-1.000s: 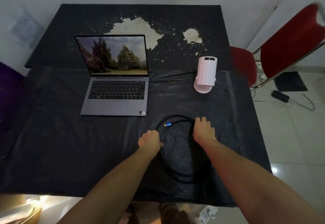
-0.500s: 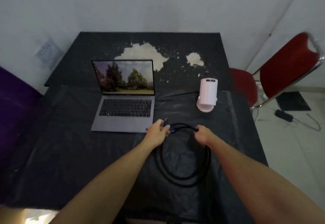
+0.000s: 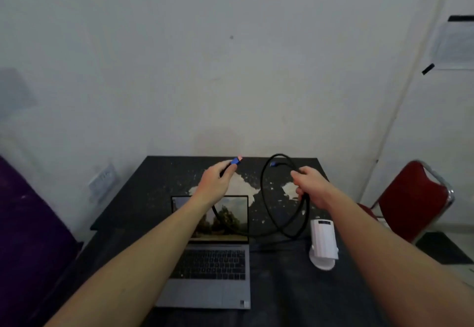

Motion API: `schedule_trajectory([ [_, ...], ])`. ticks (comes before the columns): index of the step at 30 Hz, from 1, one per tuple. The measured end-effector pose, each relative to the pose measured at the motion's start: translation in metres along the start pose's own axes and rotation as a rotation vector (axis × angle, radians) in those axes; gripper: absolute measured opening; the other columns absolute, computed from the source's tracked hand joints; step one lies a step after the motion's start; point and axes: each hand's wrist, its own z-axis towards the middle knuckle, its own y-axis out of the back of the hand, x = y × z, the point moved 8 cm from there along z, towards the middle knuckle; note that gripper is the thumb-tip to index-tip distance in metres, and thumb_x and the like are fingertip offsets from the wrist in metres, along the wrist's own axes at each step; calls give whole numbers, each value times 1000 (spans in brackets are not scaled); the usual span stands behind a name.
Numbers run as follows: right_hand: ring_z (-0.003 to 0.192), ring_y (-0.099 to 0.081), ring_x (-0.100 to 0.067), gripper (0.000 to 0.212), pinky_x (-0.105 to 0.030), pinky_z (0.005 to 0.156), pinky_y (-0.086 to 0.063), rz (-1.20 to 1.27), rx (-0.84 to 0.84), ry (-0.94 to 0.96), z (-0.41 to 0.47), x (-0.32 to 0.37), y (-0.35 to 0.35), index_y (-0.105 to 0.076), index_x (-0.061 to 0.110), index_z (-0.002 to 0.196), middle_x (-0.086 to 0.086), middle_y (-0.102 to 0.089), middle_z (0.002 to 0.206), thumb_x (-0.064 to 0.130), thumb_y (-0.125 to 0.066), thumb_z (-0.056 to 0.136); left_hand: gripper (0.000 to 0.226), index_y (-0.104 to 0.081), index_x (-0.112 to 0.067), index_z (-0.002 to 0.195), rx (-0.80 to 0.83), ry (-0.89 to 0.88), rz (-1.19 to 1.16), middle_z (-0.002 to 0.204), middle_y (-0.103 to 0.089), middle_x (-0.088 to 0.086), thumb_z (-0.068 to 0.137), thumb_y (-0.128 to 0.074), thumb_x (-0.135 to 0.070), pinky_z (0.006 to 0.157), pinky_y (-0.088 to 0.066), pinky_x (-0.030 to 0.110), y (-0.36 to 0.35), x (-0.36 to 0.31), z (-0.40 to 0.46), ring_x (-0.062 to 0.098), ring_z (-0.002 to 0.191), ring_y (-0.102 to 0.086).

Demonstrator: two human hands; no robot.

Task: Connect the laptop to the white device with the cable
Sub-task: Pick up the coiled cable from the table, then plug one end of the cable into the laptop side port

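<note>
Both my hands have come up off the worktop since a second ago, lifting the black coiled cable [image 3: 268, 214] that had been lying flat in a ring near me; it now hangs in the air above the far half of the dark, plastic-covered worktop [image 3: 295, 288]. My left hand [image 3: 215, 185] is closed around one end of the cable, fingers pinched just behind the blue plug with its pale metal tip [image 3: 236, 160], which points up and away toward the far wall. My right hand [image 3: 309, 185] is closed around the cable loop, gripping the gathered strands at the loop's right side. A second blue plug [image 3: 273, 164] shows at the top of the loop, just left of my right hand. From my left hand the cable drops in front of the screen and swings right to join the loop, whose lowest part hangs near the top of the white upright device on its round base [image 3: 323, 243]; I cannot tell whether it touches. That device stands on the right of the worktop. The open grey laptop with a tree picture on its screen [image 3: 218, 262] sits left of it, well apart, partly behind my left forearm. A red padded chair with a metal frame [image 3: 415, 198] stands at the far right.
</note>
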Motion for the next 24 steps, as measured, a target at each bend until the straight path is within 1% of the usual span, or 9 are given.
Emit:
schedule_trajectory([
  [2,49,-40,-15,10,-31,48,-43,35,-102,20,14,25,-11,-51,12,98,-5,-44,71,19,-46,104,26,-67,-15,107,-5,-114,75,74,-60,3,101,-50,-34,61,-37,30,34,-13,20,11,64,-50],
  [3,52,-43,-17,11,-35,52,-48,64,-145,20,20,35,-19,-52,12,99,-6,-46,72,19,-45,104,24,-66,-15,106,-10,-154,92,68,-55,-2,101,-51,-32,56,-35,27,52,-16,30,9,58,-47],
  [5,58,-50,-19,12,-43,65,-56,117,-205,13,34,51,-38,-52,14,102,-8,-50,74,22,-44,105,24,-64,-18,115,-32,-203,124,68,-53,-6,100,-52,-32,51,-34,19,86,-14,51,7,56,-46],
  [7,62,-51,-20,13,-48,75,-59,157,-234,12,47,64,-61,-52,13,107,-8,-50,75,23,-43,105,23,-59,-23,120,-54,-243,140,74,-53,-6,100,-52,-32,54,-36,19,116,-7,72,10,61,-48],
  [10,63,-51,-21,18,-42,69,-57,200,-278,18,73,74,-101,-51,8,113,-9,-49,77,22,-42,106,16,-56,-22,113,-41,-274,177,79,-54,-3,100,-52,-32,61,-39,28,147,13,104,12,66,-48],
  [13,62,-52,-21,24,-42,68,-56,210,-300,-28,103,67,-138,-51,6,120,-10,-52,76,23,-40,106,14,-54,-21,110,0,-291,224,81,-56,-3,100,-52,-31,61,-38,28,162,36,134,10,68,-49],
  [17,62,-52,-21,25,-35,55,-51,192,-276,-92,141,44,-179,-49,6,119,-11,-53,78,24,-36,107,12,-50,-22,106,16,-284,304,82,-57,4,100,-49,-32,62,-40,33,168,74,170,17,69,-50],
  [21,65,-51,-19,35,-33,58,-52,129,-225,-151,186,5,-217,-43,7,137,-12,-52,88,22,-33,107,21,-46,-19,116,50,-242,429,93,-59,5,101,-45,-35,67,-42,35,160,133,201,18,76,-55],
  [24,67,-51,-19,40,-34,59,-50,107,-198,-197,214,-25,-239,-36,10,146,-11,-51,93,22,-31,107,25,-46,-17,119,93,-221,501,102,-62,9,102,-44,-34,75,-48,43,151,171,214,25,86,-58],
])
